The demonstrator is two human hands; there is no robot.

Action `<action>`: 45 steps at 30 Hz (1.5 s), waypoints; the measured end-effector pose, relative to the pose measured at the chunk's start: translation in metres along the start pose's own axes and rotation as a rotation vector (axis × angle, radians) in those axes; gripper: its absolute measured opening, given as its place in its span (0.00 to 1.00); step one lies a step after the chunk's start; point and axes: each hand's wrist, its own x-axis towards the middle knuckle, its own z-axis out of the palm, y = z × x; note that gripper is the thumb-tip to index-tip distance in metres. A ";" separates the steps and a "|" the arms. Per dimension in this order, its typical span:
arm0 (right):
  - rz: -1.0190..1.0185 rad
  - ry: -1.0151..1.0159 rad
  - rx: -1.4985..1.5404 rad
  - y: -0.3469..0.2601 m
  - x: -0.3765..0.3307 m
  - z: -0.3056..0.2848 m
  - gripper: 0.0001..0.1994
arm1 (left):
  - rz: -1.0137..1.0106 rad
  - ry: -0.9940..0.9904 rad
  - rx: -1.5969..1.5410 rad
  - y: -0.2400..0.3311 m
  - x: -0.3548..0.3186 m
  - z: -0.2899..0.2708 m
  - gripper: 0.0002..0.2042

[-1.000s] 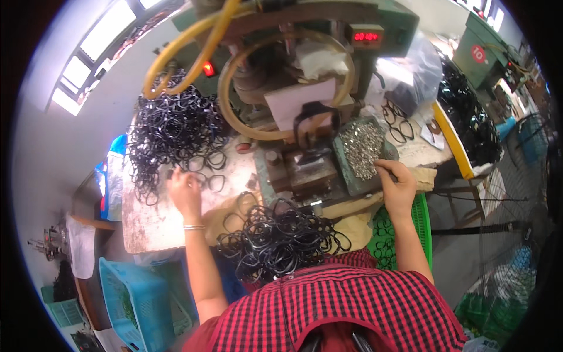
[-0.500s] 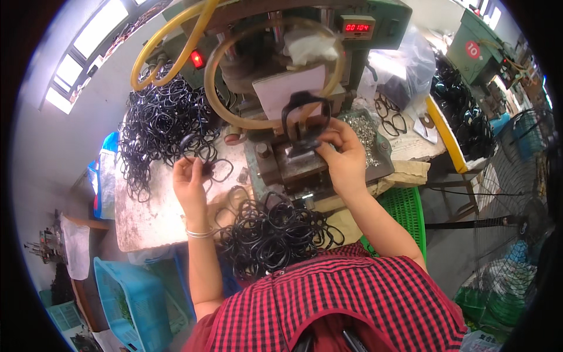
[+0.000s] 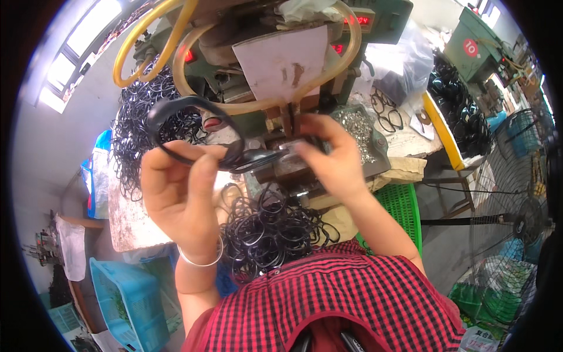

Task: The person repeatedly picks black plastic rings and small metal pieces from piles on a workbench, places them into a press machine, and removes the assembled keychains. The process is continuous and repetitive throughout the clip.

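Observation:
My left hand [image 3: 182, 199] is raised close to the camera, its thumb and fingers closed on a glossy black loop [image 3: 202, 102] with a flat tail. That tail stretches right, toward the press. At the die [image 3: 287, 164] under the press, my right hand [image 3: 334, 155] has its thumb and fingers closed around a dark piece, apparently another black loop, mostly hidden by the fingers. A heap of black loops [image 3: 264, 229] lies in front of me below the die. A larger tangled pile of black loops [image 3: 141, 117] covers the table's far left.
A yellowish hose [image 3: 352, 47] curves in front of the press, beside a hanging white card [image 3: 281, 64]. Small metal bits [image 3: 355, 129] fill a tray right of the die. A green basket [image 3: 404, 211], a fan [image 3: 516, 199] and a blue crate [image 3: 126, 299] stand around the table.
My left hand has come up and right from the table, bringing a black loop toward the die. My right hand has stayed by the die; the loop standing upright there has dropped from view.

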 end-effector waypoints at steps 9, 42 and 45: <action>-0.258 0.090 -0.901 0.102 -0.017 -0.058 0.08 | 0.062 -0.088 -0.039 -0.030 0.037 -0.009 0.10; 0.270 0.006 0.698 -0.013 -0.005 0.023 0.20 | 0.097 -0.096 -0.032 -0.043 0.036 -0.009 0.13; 0.366 -0.008 0.662 -0.027 0.001 0.014 0.23 | 0.068 -0.099 -0.072 -0.037 0.035 -0.001 0.12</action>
